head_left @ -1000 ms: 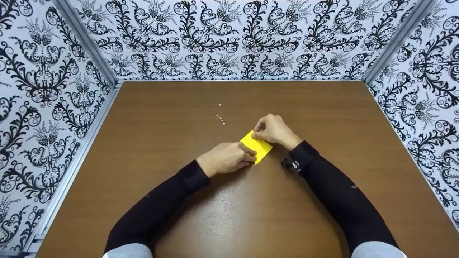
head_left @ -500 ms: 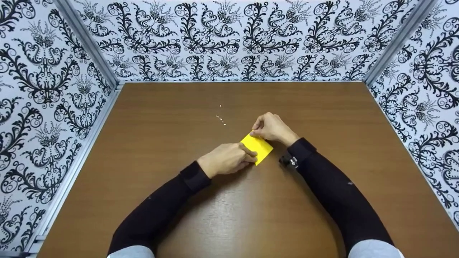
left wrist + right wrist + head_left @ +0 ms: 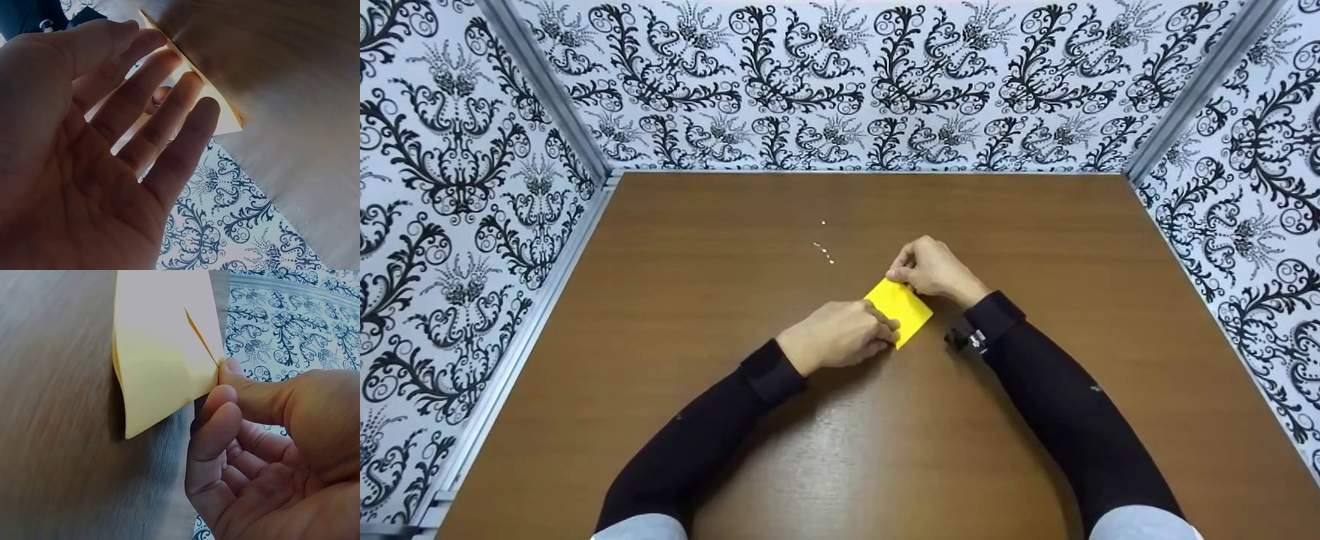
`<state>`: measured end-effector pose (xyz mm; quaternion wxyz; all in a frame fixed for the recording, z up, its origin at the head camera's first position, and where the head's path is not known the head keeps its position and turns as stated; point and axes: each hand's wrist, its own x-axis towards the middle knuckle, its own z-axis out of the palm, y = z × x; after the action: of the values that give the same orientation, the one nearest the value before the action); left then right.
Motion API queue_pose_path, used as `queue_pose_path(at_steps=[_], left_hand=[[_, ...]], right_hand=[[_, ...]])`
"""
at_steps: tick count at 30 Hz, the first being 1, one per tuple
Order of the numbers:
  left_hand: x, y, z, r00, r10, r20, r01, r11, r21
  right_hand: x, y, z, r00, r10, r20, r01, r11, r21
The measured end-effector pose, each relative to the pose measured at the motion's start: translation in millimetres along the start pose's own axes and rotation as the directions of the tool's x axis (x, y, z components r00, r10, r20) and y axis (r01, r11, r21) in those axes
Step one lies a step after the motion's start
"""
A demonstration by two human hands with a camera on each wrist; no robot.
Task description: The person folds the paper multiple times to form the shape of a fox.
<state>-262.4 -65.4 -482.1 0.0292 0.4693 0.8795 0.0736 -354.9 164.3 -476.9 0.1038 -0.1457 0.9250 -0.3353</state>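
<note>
A folded sheet of yellow paper (image 3: 906, 309) lies at an angle near the middle of the brown table. My left hand (image 3: 836, 331) rests on its left side with the fingertips pressing it. In the left wrist view, those fingers (image 3: 180, 146) are nearly straight, palm showing, tips against the pale-looking paper (image 3: 228, 117). My right hand (image 3: 934, 268) pinches the far corner between thumb and index finger. The right wrist view shows this pinch by the hand (image 3: 264, 444) at the edge of the paper (image 3: 157, 360), where a narrow gap opens between its layers.
Several tiny white specks (image 3: 824, 250) lie on the table (image 3: 720, 225) beyond the paper. Patterned black-and-white walls (image 3: 840, 82) with metal posts stand around the table's back and sides. A small black device (image 3: 966, 339) hangs from the right wrist.
My right thumb has slid slightly away from me toward the paper's far corner. The left hand stays on the paper, and the head view has shifted a little.
</note>
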Motion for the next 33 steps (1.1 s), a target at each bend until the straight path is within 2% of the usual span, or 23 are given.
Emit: queue_pose_path(at_steps=[9,13,18,23,27,33], left_hand=[[-0.1,-1.7,2.4,0.999,-0.014,-0.038,0.014,1.000,-0.004],[-0.5,-5.5,-0.5,0.995,-0.010,-0.097,0.011,1.000,0.008],[-3.4,-10.5,-8.3,0.977,-0.046,-0.207,0.060,0.996,0.062],[-7.3,-17.6,-14.7,0.955,-0.117,-0.271,0.139,0.988,0.065],[-9.5,-23.8,-17.7,0.941,-0.150,-0.305,0.165,0.986,0.026],[-12.6,-33.7,-20.1,0.921,-0.228,-0.315,0.240,0.971,0.000]], right_hand=[[1.2,-1.1,-4.2,1.000,0.023,-0.004,-0.023,0.999,0.024],[2.5,-0.7,-9.5,0.999,0.015,-0.039,-0.014,0.999,0.031],[2.4,-2.7,-19.6,0.994,-0.002,-0.107,0.004,1.000,0.025],[0.3,-6.5,-29.6,0.985,0.003,-0.170,0.001,1.000,0.023],[-1.7,-9.6,-35.6,0.972,0.002,-0.235,0.004,1.000,0.023],[-5.9,-16.2,-42.6,0.933,-0.076,-0.353,0.079,0.997,-0.004]])
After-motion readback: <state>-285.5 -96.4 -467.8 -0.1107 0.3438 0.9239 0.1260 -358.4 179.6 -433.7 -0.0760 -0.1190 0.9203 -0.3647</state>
